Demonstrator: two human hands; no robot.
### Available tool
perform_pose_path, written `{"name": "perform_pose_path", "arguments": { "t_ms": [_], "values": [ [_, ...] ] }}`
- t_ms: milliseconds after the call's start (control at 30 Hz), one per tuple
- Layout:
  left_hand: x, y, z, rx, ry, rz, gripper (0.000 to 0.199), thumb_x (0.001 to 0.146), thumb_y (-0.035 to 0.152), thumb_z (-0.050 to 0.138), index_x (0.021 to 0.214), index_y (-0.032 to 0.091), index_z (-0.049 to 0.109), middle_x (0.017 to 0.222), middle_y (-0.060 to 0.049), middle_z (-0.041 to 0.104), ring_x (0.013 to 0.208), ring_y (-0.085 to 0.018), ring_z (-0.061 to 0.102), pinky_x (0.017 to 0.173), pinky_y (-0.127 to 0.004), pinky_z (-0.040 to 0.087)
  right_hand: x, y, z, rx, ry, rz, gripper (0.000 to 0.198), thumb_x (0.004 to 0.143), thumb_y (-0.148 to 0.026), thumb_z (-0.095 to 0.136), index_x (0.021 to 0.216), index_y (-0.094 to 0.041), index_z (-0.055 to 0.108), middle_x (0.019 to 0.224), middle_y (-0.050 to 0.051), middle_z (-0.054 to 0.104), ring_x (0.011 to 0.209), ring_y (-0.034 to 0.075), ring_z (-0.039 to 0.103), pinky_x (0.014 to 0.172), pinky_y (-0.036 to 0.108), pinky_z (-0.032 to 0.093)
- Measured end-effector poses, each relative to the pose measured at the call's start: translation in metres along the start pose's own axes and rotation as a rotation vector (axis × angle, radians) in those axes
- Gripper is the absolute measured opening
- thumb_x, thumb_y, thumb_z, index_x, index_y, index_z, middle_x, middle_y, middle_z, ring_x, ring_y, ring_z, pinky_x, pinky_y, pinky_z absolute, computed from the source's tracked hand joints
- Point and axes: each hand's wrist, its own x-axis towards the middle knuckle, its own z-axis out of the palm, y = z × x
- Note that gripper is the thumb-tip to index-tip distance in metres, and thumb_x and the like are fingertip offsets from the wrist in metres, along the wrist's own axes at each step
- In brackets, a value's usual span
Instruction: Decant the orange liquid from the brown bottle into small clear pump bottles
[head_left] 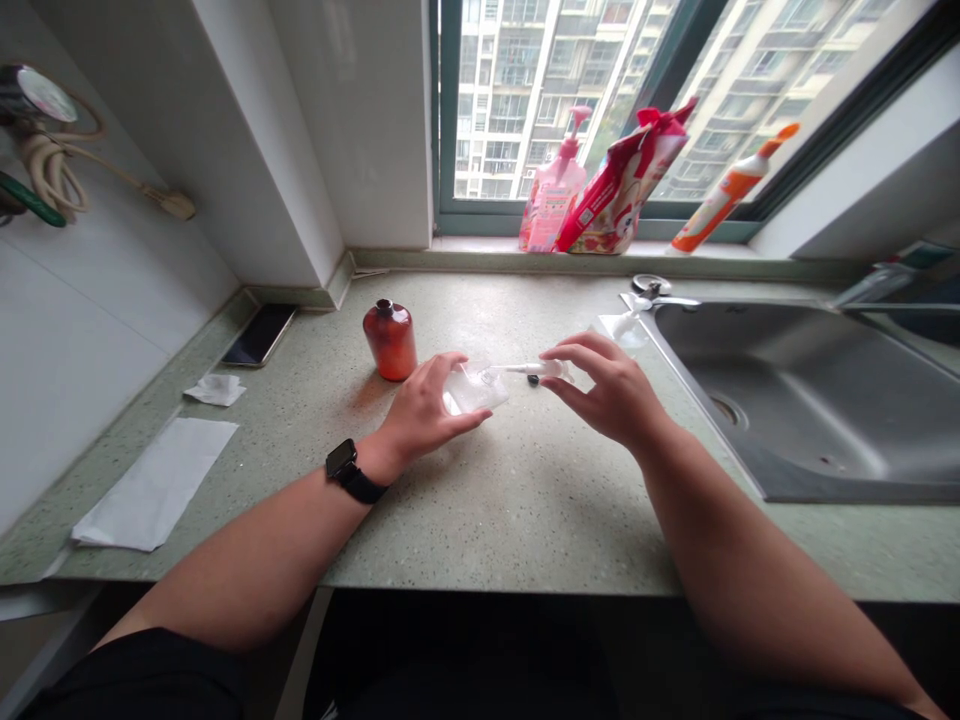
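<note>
My left hand (424, 410) is wrapped round a clear bottle (472, 388), which lies tilted above the counter with its mouth to the right. Between the fingertips of my right hand (600, 385) is a white pump head (553, 371). Its thin tube points left and reaches the bottle's mouth; whether the tip is inside I cannot tell. Below the pump, a small black cap (533, 380) rests on the counter. An uncapped amber bottle (391, 342) stands upright just beyond my left hand. Another clear pump top (628, 325) is near the sink's corner.
On the right is a steel sink (810, 400) with its faucet (660, 298). A phone (260, 335), a crumpled tissue (215, 389) and folded paper towels (157, 483) lie on the left. A pink pump bottle (551, 205), a red bag (626, 185) and an orange-white bottle (724, 200) line the windowsill.
</note>
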Motion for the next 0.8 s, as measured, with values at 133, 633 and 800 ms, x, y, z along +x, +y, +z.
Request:
{"name": "perform_pose_path", "arguments": {
  "t_ms": [133, 633, 800],
  "values": [
    [0.0, 0.0, 0.001, -0.015, -0.005, -0.009, 0.067, 0.083, 0.049, 0.091, 0.134, 0.023, 0.056, 0.127, -0.011, 0.074, 0.114, -0.029, 0.074, 0.101, -0.044, 0.062, 0.001, -0.005, -0.001, 0.051, 0.012, 0.042, 0.018, 0.1, -0.038, 0.07, 0.115, -0.029, 0.075, 0.107, 0.008, 0.074, 0.1, 0.026, 0.072, 0.089, 0.045, 0.061],
    [0.0, 0.002, -0.001, -0.048, -0.01, -0.027, 0.066, 0.084, 0.05, 0.09, 0.133, 0.023, 0.057, 0.128, -0.011, 0.074, 0.117, -0.029, 0.075, 0.101, -0.043, 0.062, 0.002, 0.006, -0.007, 0.064, 0.003, 0.074, 0.02, 0.097, -0.039, 0.074, 0.113, -0.029, 0.079, 0.105, 0.007, 0.075, 0.096, 0.025, 0.072, 0.088, 0.045, 0.06],
    [0.0, 0.0, 0.0, -0.038, -0.003, -0.02, 0.065, 0.084, 0.049, 0.09, 0.133, 0.023, 0.057, 0.127, -0.011, 0.073, 0.116, -0.029, 0.074, 0.101, -0.044, 0.062, 0.002, 0.024, -0.016, 0.021, 0.024, 0.161, 0.021, 0.096, -0.041, 0.073, 0.112, -0.029, 0.078, 0.106, 0.007, 0.077, 0.098, 0.026, 0.073, 0.091, 0.045, 0.059]
  ]
}}
